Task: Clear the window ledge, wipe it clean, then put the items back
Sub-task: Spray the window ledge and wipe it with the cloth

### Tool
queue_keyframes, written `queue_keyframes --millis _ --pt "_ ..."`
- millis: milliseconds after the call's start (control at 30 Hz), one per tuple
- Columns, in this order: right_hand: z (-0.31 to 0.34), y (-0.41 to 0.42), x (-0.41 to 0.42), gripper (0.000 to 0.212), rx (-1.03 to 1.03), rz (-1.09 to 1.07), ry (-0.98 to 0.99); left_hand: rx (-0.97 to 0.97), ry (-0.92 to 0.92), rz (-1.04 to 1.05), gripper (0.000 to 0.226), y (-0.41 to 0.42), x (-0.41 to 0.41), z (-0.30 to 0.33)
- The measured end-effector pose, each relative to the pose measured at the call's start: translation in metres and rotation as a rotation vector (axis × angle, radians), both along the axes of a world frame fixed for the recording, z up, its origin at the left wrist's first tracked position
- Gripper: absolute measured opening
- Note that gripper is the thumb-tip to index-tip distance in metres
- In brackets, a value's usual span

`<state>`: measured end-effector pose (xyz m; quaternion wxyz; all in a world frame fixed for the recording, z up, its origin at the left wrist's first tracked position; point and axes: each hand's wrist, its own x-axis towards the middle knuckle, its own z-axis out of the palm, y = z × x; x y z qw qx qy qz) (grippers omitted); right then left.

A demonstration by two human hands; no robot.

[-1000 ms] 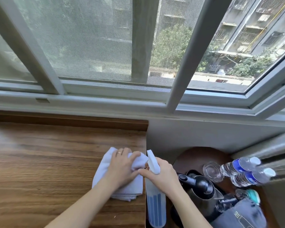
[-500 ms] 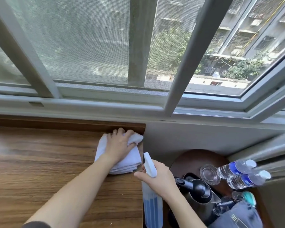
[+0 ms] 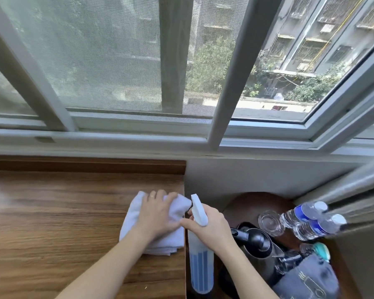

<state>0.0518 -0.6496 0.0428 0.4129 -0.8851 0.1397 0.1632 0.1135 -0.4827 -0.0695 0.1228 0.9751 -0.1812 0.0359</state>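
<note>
My left hand (image 3: pixel 158 214) presses flat on a folded white cloth (image 3: pixel 131 219) near the right end of the brown wooden ledge (image 3: pixel 52 223). Just past that end, my right hand (image 3: pixel 212 228) grips a spray bottle (image 3: pixel 201 270) by its neck, white nozzle up and pointing away, blue liquid in its lower part. The two hands almost touch. The ledge surface around the cloth is bare wood.
On a low round dark table (image 3: pixel 253 201) to the right stand a black kettle (image 3: pixel 255 240), an upturned glass (image 3: pixel 270 222), two water bottles (image 3: pixel 304 216) and a grey bag (image 3: pixel 309 279). The white window frame (image 3: pixel 138 143) runs behind the ledge.
My left hand has dragged the cloth from the ledge's back corner toward me, back beside the spray bottle. The right hand has hardly shifted.
</note>
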Motion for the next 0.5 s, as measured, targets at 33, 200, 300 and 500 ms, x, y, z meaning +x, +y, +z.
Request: queue_keyframes --millis 33,200,300,500 --pt "0.001 0.000 -0.001 0.034 0.001 -0.007 -0.002 -0.020 -0.002 -0.009 0.067 0.000 -0.010 -0.002" --pt "0.004 -0.001 -0.008 0.036 0.027 -0.041 -0.012 -0.039 0.030 0.005 0.074 0.003 -0.028 -0.001" --pt "0.006 -0.004 -0.011 0.040 0.065 -0.063 -0.029 -0.026 0.065 0.017 0.077 0.000 -0.024 0.004" --pt "0.012 -0.011 -0.017 0.036 0.095 -0.062 -0.044 0.043 0.155 0.034 0.078 -0.001 -0.024 0.006"
